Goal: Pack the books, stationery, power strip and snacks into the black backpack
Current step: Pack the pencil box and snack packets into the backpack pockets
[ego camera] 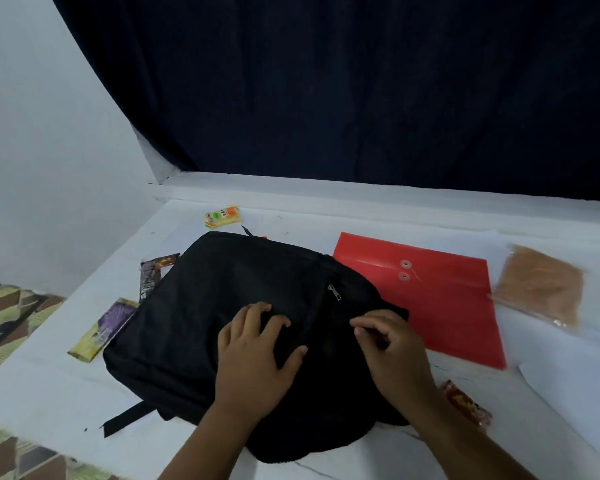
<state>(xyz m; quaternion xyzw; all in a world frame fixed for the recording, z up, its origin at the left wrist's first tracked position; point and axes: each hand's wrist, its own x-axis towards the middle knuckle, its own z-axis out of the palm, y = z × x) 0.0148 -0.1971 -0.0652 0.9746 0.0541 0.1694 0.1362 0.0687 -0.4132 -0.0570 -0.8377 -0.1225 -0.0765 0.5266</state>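
Black backpack [222, 306] judged soft, limp, light; fabric pressed flat by left hand [253, 355], fingers spread; right hand [392, 344] pinching zipper line at 3 o'clock, best hold

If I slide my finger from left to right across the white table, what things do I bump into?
Purple-and-yellow snack wrapper → black fabric backpack → red plastic string-tie envelope folder → clear bag of brown snack.

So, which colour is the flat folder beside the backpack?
Red folder, with a string-and-button closure; seen in the head view.
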